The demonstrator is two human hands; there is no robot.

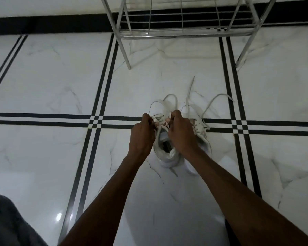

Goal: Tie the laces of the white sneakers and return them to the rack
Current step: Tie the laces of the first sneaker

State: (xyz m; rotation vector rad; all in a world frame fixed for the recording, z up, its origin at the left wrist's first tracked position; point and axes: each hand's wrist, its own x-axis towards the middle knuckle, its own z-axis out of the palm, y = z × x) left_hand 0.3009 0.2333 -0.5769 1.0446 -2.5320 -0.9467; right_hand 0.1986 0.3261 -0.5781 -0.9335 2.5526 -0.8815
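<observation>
Two white sneakers stand side by side on the floor, toes pointing away from me. My left hand (143,133) and my right hand (180,133) are both closed on the laces (169,101) of the left sneaker (164,153), above its tongue, with loops rising beyond my knuckles. The right sneaker (201,132) is partly hidden behind my right hand and forearm; its loose laces (215,102) trail out over the floor. The metal shoe rack (183,35) stands beyond the sneakers, its lowest wire shelf bare.
White marble floor tiles with black double stripes (103,86) surround the shoes. The rack's two front legs (127,55) stand just beyond the sneakers. Dark fabric (9,222) fills the bottom left corner.
</observation>
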